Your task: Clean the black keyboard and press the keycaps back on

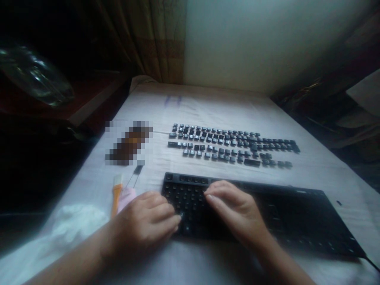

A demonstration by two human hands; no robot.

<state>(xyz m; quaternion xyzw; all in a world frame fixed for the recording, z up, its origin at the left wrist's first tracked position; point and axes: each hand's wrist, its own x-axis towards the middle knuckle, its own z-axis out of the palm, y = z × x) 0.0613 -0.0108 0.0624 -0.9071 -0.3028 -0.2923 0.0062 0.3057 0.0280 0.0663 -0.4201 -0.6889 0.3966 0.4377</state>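
A black keyboard frame with its keycaps taken off lies near me on a white cloth. Rows of loose black keycaps are laid out behind it. My left hand rests at the frame's near left corner, fingers curled together, the tips pressed to the edge; whether they pinch anything is hidden. My right hand lies over the left part of the frame, fingers bent down onto it, touching the key sockets.
An orange-handled brush, a pink cloth and a small wire keycap puller lie left of the keyboard. A crumpled white cloth is at the near left. A blurred-out brown object sits further back. Curtain and wall stand behind.
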